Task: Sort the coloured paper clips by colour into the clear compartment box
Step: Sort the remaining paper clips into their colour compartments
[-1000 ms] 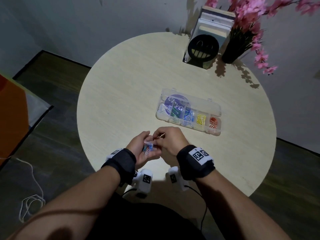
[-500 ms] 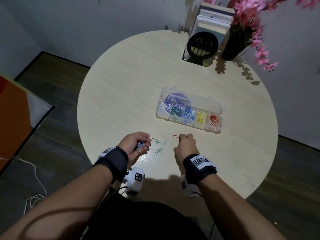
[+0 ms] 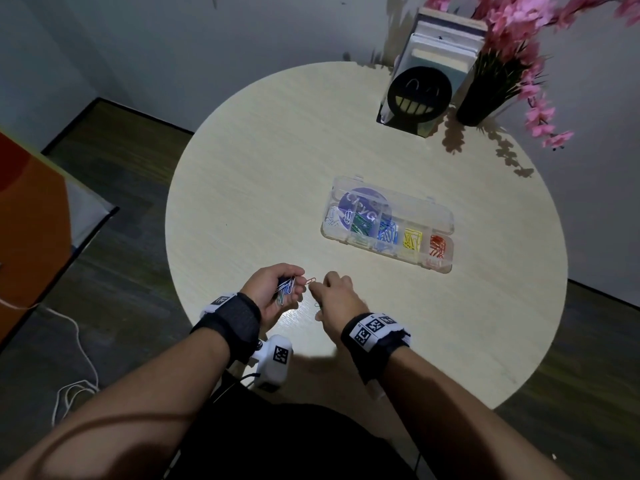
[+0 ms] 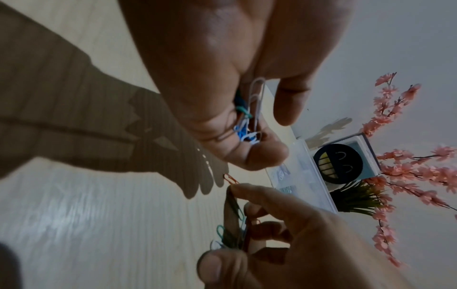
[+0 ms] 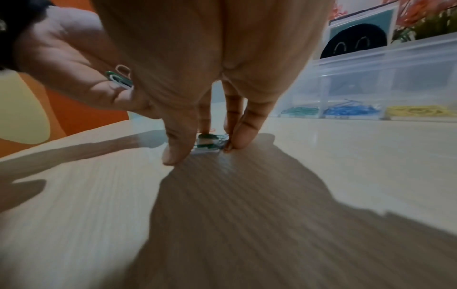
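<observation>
Surface [image 3: 242,188]: pale wood-grain laminate, smooth, with a soft sheen near the hands. Compartment box [image 3: 440,216]: clear glossy plastic. Paper clips [image 3: 285,287]: smooth, colour-coated wire. Wrist straps [image 3: 239,320]: matt black cloth. Floor [image 3: 114,216]: dark matt planks.

Round worktop [image 3: 277,168], pale wood-grain laminate, stands against a grey-white wall [image 3: 207,36]. Floor [image 3: 114,188] dark wood planks, dim. Far right on the worktop: black smiley-face book holder [image 3: 419,95] with books, just beside a dark vase of pink blossoms [image 3: 485,95]. Orange panel [image 3: 31,209] at left edge; white cord [image 3: 74,386] lies on the floor near left. Lighting low, with hard shadows.
</observation>
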A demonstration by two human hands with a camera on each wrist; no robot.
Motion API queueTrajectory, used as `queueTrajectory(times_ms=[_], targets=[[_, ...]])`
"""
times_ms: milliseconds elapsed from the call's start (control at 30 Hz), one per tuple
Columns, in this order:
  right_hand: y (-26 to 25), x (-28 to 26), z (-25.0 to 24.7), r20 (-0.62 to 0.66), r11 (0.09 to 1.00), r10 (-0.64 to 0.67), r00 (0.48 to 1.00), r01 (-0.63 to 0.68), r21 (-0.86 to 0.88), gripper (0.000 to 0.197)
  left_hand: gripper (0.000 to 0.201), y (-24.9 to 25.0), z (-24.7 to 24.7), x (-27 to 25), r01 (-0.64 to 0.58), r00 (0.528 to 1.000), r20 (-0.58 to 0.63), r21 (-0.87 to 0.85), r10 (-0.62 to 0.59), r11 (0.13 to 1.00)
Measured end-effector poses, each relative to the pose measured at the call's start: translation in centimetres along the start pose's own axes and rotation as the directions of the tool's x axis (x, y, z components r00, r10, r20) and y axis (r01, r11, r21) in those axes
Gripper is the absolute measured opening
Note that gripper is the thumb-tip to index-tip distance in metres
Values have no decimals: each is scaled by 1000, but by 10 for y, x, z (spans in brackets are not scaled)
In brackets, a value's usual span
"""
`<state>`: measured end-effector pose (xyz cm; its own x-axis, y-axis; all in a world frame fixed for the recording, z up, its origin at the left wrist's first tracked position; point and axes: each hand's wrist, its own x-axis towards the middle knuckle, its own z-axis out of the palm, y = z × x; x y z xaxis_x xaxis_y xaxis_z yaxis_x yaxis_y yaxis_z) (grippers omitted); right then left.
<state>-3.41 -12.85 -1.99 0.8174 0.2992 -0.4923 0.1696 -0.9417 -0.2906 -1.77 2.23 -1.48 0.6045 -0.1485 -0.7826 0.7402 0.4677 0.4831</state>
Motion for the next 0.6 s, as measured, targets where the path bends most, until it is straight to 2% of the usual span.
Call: queueTrajectory(times_ms=[100,267,467,600], targets=[[-1,4,-2,-22,1000,-7,1000,7,-17,23,14,-1,0,1,-7,1000,-6,1,7,1000],[-3,12,-8,6,998,22,1000,-21,-54,26,13,-1,-5,1,2,1000,-15,-9,-2,1000],[-15,22,-7,25,984,156,987,-154,-88,33,11,-4,-4,1,9,1000,-13,14,-9,1000],[-11,23,-2,23,983,160,987,-157,-97,34,10,-6,-3,-1,-5,1000,-4,20,5,1000]])
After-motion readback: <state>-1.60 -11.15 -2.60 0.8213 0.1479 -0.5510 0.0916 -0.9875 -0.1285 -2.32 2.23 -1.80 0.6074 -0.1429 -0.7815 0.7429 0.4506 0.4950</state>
